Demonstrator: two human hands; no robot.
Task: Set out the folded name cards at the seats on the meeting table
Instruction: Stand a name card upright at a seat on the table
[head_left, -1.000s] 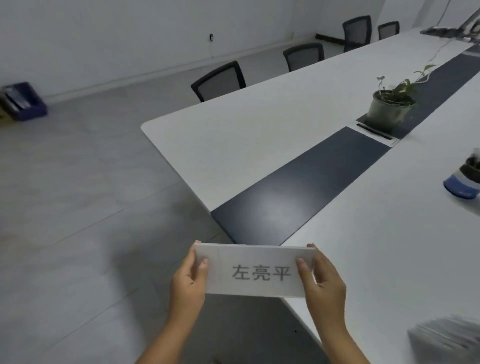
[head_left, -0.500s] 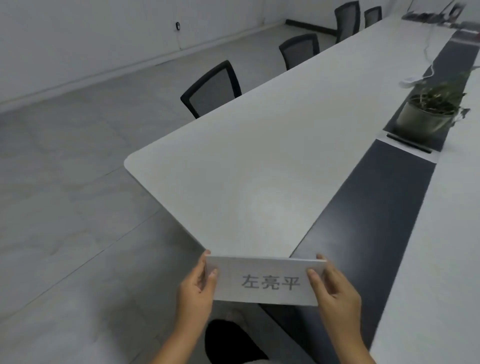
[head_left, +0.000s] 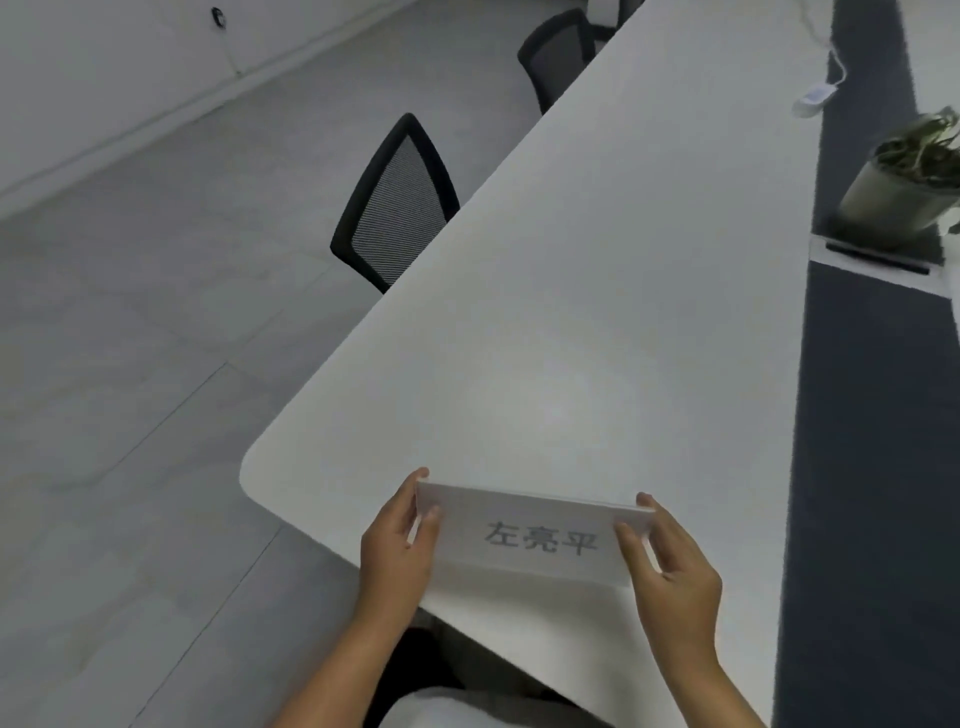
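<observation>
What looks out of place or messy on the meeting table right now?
Nothing stands out. Both hands, left hand and right hand, hold the name card level over the table corner; the potted plant stands upright, and nothing looks spilled or damaged.

The folded paper name card (head_left: 535, 535) is white with grey printed characters. The long counter (head_left: 597, 291) is white, split by a dark charcoal strip (head_left: 872, 467). The chair (head_left: 397, 208) has black mesh; the pale grey floor (head_left: 130, 338) is tiled.
</observation>
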